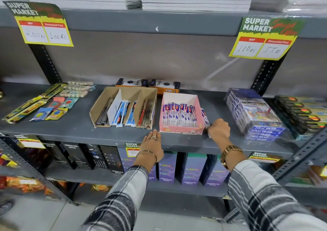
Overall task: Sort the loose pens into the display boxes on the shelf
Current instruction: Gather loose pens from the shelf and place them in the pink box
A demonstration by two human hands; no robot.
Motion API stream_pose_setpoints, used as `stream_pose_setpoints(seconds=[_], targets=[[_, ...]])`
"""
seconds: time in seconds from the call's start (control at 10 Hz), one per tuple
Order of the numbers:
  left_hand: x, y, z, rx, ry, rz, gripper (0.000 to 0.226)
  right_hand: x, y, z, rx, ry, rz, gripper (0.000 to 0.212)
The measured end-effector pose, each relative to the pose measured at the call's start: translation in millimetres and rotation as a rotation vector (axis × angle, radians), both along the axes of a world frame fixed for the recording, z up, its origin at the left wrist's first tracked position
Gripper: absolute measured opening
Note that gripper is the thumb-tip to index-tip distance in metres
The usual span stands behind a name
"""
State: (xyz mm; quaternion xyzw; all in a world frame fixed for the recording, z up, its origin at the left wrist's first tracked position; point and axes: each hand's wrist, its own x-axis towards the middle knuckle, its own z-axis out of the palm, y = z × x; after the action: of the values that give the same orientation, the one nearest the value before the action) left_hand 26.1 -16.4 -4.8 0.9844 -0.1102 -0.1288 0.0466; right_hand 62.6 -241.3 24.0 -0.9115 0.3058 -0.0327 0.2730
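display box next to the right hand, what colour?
Pink, with a white inside; the display box shows best in the head view, just left of the right hand.

Grey shelf [79,126] holds 2 display boxes: cardboard box [99,110], pink box [181,129]

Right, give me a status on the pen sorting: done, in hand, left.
Done: the pink display box is packed with wrapped pens, and the brown cardboard box has pens in each section. In hand: the right hand is closed around loose wrapped pens lying beside the pink box; the left hand rests open on the shelf edge. Left: those pens beside the box are not yet inside it.
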Motion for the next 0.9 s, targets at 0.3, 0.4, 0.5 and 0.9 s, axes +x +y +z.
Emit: stream_pose_setpoints(seconds=[0.3, 0.4, 0.5, 0.9], targets=[[0, 1, -1, -0.008, -0.001, 0.006, 0.069, 0, 6, 1, -0.021, 0.032, 0.008, 0.033], [0, 0, -1, -0.007, -0.005, 0.008, 0.07, -1, 11, 2, -0.079, 0.041, 0.02, 0.033], [0, 1, -1, -0.006, -0.008, 0.008, 0.07, 0, 13, 2, -0.12, 0.052, 0.038, 0.033], [2, 3, -4, -0.015, -0.005, 0.004, 0.069, 1, 12, -5, -0.032, -0.028, -0.088, 0.031]])
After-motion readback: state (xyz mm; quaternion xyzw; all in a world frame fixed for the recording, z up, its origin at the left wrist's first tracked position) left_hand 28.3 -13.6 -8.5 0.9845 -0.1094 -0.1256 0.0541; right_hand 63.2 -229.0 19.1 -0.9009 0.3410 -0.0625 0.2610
